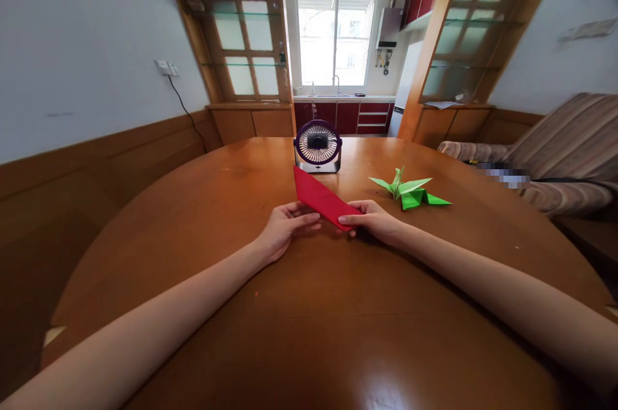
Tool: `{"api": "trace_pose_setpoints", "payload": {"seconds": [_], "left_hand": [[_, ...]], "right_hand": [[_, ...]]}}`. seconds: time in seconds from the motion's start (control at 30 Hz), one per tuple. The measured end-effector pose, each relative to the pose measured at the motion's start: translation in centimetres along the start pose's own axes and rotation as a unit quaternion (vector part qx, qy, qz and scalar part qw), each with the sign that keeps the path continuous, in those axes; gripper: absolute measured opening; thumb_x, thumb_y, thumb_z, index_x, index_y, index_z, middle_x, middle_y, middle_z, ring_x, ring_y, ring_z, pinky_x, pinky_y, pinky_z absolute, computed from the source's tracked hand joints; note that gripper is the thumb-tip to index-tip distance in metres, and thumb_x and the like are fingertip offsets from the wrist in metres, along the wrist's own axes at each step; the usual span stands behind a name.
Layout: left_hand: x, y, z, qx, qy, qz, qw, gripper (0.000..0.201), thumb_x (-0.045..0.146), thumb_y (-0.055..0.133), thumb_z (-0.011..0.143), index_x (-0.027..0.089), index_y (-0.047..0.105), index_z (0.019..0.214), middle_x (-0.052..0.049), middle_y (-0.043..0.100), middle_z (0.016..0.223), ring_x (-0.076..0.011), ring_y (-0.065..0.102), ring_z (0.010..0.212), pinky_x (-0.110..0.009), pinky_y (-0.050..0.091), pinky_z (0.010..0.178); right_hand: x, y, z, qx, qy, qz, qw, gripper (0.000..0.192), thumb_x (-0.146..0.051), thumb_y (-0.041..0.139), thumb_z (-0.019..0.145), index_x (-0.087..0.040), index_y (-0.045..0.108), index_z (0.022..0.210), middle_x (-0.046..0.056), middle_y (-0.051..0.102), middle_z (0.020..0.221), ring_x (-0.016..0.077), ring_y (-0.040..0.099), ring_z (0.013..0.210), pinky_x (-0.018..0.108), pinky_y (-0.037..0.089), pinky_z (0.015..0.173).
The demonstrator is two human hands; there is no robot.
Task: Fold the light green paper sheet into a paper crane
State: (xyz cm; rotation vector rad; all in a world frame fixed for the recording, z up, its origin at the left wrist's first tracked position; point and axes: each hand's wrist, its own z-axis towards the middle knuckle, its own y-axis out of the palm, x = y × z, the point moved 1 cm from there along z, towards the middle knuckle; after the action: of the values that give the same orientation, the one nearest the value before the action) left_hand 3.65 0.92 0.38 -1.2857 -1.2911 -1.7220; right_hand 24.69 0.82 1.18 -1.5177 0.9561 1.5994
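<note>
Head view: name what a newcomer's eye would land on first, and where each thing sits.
The folded red paper stands out at the middle of the round wooden table, with the left hand and right hand pinching its near end. Just right of it lies a green paper crane, and behind it stands a small desk fan.

The near tip of the folded red paper [321,199] hides under the right hand [374,220], and a small thing on the striped sofa [570,139] is blurred out.
</note>
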Motion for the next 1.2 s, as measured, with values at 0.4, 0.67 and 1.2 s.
{"api": "trace_pose_setpoints", "payload": {"seconds": [0.4,0.67,1.2], "left_hand": [[-0.3,0.4,0.4,-0.039,0.055,0.007,0.998,0.056,0.013,0.074,0.067,0.022,0.051,0.117,-0.002,0.067,0.098,-0.0161,0.069,0.07,-0.031,0.06,0.062],[-0.5,0.7,0.1,-0.038,0.082,0.065,0.994,0.031,0.028,0.071,0.074,0.018,0.055,0.098,-0.002,0.062,0.092,-0.0127,0.065,0.07,-0.027,0.06,0.061],[-1.1,2.0,0.2,0.042,0.179,0.105,0.977,0.033,0.02,0.07,0.067,0.018,0.051,0.094,-0.003,0.067,0.091,-0.0155,0.064,0.084,-0.028,0.053,0.077]], "right_hand": [[0.9,0.6,0.6,-0.026,0.008,-0.083,0.996,0.035,-0.038,0.08,0.063,-0.011,0.068,0.082,0.001,0.067,0.069,0.0086,0.053,0.055,0.021,0.036,0.051],[1.3,1.2,0.7,-0.005,-0.057,-0.205,0.977,0.035,-0.038,0.068,0.076,-0.012,0.066,0.099,0.005,0.069,0.089,0.0155,0.059,0.071,0.028,0.045,0.064],[-0.1,2.5,-1.1,0.161,-0.4,-0.62,0.655,0.033,-0.027,0.056,0.088,-0.017,0.051,0.119,0.017,0.054,0.125,0.0289,0.053,0.111,0.044,0.047,0.091]]}}
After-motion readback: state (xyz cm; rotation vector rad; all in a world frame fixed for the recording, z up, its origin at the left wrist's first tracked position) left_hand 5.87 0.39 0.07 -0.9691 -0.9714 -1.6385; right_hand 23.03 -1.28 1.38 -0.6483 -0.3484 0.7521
